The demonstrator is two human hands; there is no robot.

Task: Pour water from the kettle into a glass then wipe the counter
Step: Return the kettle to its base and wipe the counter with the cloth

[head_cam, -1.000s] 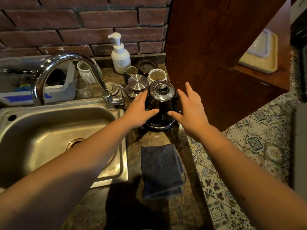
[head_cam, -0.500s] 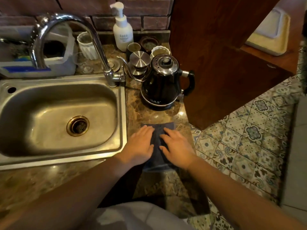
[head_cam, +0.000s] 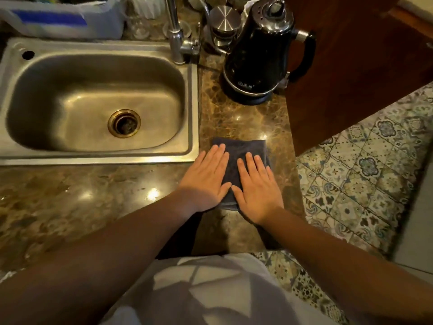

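A folded dark blue cloth [head_cam: 241,148] lies on the brown marble counter [head_cam: 243,118], right of the sink. My left hand [head_cam: 206,177] and my right hand [head_cam: 256,186] rest flat on it side by side, palms down, fingers together and pointing away from me. The black electric kettle [head_cam: 257,52] stands upright on its base farther back, with its handle to the right and its chrome lid on. A clear glass [head_cam: 138,26] sits behind the sink near the tap, partly cut off by the top edge.
A steel sink [head_cam: 98,102] fills the left, its tap [head_cam: 175,31] at the back right corner. Steel-lidded canisters [head_cam: 223,22] crowd left of the kettle. A white tub [head_cam: 68,22] stands at the back left. A wooden panel [head_cam: 351,66] borders the counter's right edge, above patterned floor tiles [head_cam: 365,170].
My hands left the kettle, came back to the cloth and pressed flat on it. The view has tilted down and closer to the counter.
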